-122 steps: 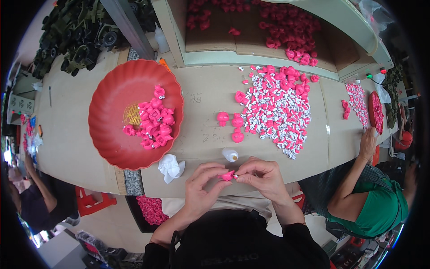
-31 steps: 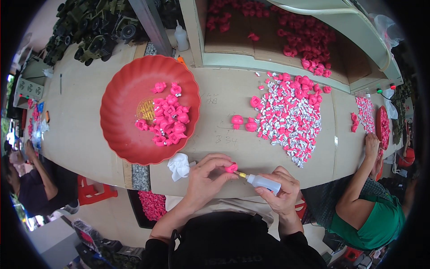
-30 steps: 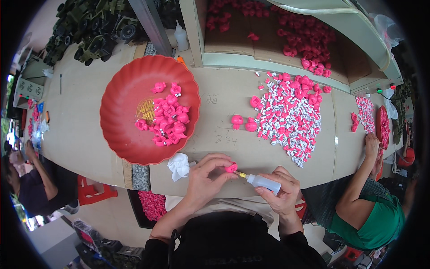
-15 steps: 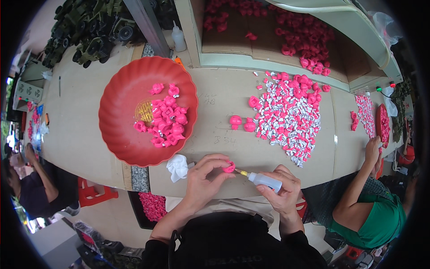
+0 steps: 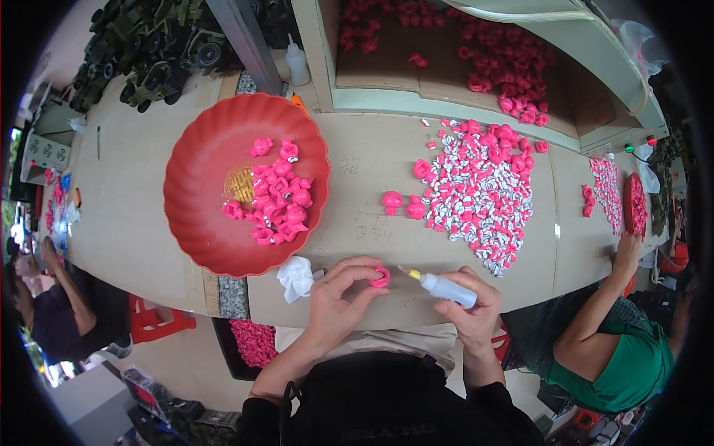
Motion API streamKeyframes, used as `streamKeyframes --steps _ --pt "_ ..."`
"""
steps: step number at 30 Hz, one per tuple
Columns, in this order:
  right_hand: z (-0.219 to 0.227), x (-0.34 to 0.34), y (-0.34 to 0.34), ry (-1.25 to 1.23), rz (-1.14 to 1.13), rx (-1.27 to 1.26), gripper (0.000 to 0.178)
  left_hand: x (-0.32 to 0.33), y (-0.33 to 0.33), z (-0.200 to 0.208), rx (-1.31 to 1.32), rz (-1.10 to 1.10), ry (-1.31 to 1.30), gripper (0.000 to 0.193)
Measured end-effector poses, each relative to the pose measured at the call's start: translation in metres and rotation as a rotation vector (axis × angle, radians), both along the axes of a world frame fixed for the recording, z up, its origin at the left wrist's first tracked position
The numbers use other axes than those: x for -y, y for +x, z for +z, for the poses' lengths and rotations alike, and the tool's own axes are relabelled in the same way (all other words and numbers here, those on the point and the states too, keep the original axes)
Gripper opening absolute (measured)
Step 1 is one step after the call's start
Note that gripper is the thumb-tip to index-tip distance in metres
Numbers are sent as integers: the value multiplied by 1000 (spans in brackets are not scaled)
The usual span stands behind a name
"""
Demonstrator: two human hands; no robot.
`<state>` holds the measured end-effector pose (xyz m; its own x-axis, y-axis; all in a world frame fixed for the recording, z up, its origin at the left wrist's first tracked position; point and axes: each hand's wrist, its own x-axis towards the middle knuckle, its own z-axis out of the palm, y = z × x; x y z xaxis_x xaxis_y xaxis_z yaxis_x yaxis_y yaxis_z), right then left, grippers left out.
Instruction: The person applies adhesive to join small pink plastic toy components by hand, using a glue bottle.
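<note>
Between its thumb and fingers my left hand (image 5: 339, 297) pinches a small pink plastic part (image 5: 380, 278) with a hollow facing right. My right hand (image 5: 474, 305) is wrapped round a translucent squeeze bottle (image 5: 448, 289) with a yellow collar and a thin nozzle. That nozzle points up and left, a short gap away from the pink part. Beyond my hands, to the right, spreads a heap of small pink and white pieces (image 5: 483, 197). Two round pink parts (image 5: 402, 204) lie at its left edge. A crumpled white tissue (image 5: 296, 279) rests beside my left hand.
A scalloped red bowl (image 5: 190, 201) with several pink parts stands left on the cardboard-covered table (image 5: 349, 230). Behind are a shelf box (image 5: 446, 104) of pink parts, another squeeze bottle (image 5: 297, 63) and dark green toy vehicles (image 5: 160, 56). A person in green (image 5: 613, 364) works at right.
My right hand has drawn the bottle slightly right and up, so its nozzle has left the pink part. My left hand stays nearly in place. The person at right has moved a hand toward a red bowl.
</note>
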<state>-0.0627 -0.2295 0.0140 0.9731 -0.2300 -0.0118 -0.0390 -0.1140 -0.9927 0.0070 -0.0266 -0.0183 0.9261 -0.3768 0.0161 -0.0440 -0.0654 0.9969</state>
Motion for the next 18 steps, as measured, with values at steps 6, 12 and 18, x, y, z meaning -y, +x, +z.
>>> streamKeyframes --steps 6,12,18 --pt "-21 -21 28 -144 -8 127 35 -5 -8 -2 -18 26 -25 23" --pt "-19 -35 40 -381 40 81 32 -15 -14 -3 -21 -28 -1 27" --pt "-7 2 29 -582 -133 65 26 -13 -18 2 -139 -5 -57 27"
